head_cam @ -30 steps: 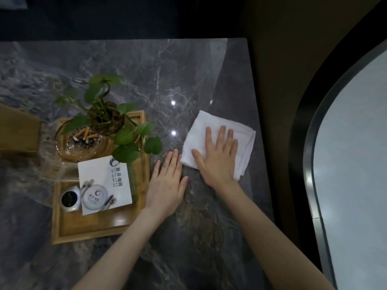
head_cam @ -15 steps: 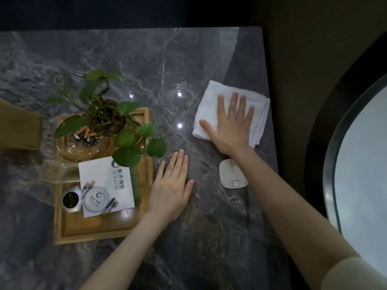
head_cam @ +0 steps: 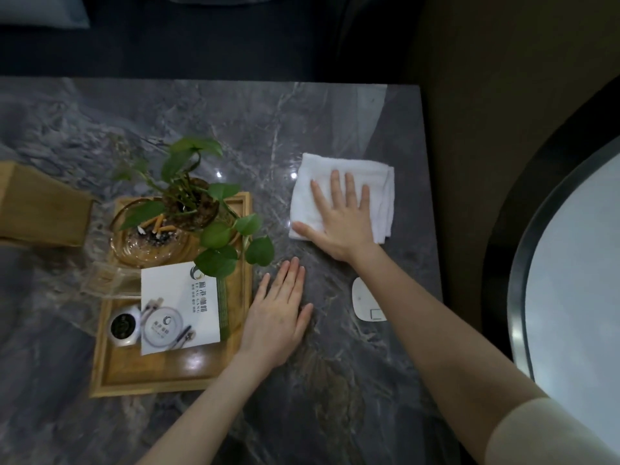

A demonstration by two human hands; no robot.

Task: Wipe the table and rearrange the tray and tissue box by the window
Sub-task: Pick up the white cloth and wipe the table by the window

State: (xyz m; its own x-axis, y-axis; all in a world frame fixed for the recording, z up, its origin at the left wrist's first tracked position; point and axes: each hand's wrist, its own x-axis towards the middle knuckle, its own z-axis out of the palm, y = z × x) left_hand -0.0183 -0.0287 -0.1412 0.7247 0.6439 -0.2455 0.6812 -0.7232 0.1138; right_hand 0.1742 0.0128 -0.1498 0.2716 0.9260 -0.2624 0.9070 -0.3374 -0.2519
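A folded white cloth (head_cam: 310,182) lies on the grey marble table (head_cam: 302,122) near its right edge. My right hand (head_cam: 342,219) presses flat on the cloth, fingers spread. Resting palm-down on the bare table, my left hand (head_cam: 278,317) sits just right of the wooden tray (head_cam: 167,377). The tray carries a potted green plant (head_cam: 201,203), a glass ashtray (head_cam: 147,243) with cigarette butts, a white card (head_cam: 181,307) and a small white jar (head_cam: 124,325). A wooden tissue box (head_cam: 37,206) stands at the far left.
A white rounded pad (head_cam: 364,302) lies near the table's right edge, partly under my right forearm. A clear plastic holder (head_cam: 104,280) overlaps the tray's left rim. Beyond the right edge are a dark wall and a curved bright window (head_cam: 577,280).
My right hand has slid the cloth away from me, toward the far right of the table, uncovering the white pad. My left hand has stayed flat beside the tray.
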